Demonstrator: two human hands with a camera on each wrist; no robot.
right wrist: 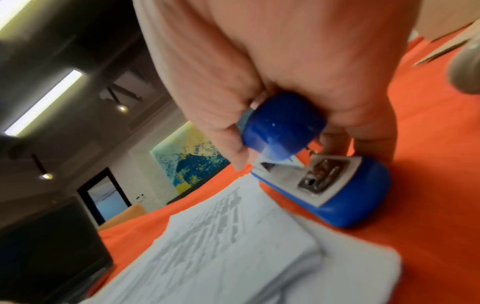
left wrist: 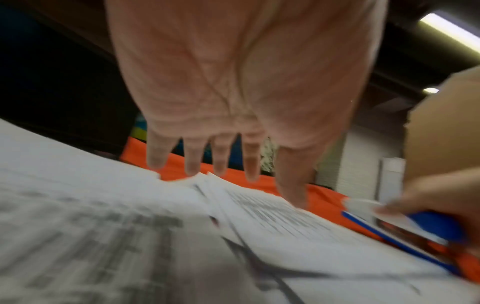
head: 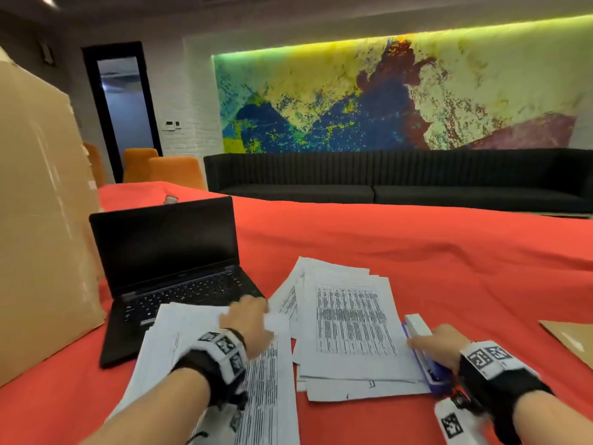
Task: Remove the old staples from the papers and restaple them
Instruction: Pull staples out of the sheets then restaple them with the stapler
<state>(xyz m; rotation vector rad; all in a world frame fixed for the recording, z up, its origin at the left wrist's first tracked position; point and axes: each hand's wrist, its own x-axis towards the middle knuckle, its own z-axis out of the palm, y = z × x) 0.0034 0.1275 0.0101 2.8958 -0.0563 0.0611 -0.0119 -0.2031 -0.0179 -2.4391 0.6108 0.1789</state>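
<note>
Two loose piles of printed papers lie on the red cloth: a left pile (head: pixel 221 364) and a right pile (head: pixel 353 326). My left hand (head: pixel 247 313) hovers over the far end of the left pile with fingers straight and spread (left wrist: pixel 221 164); the thumb tip touches a sheet. My right hand (head: pixel 438 343) grips a blue and white stapler (head: pixel 418 335) at the right pile's right edge. In the right wrist view the fingers curl round the stapler's top arm (right wrist: pixel 283 123), which is raised off its base (right wrist: pixel 345 205) on the cloth. No staple is visible.
An open black laptop (head: pixel 173 268) sits just behind the left pile. A tall cardboard box (head: pixel 41 220) stands at the far left. A flat cardboard piece (head: pixel 571 338) lies at the right edge. Red cloth (head: pixel 417 252) stretches beyond the papers.
</note>
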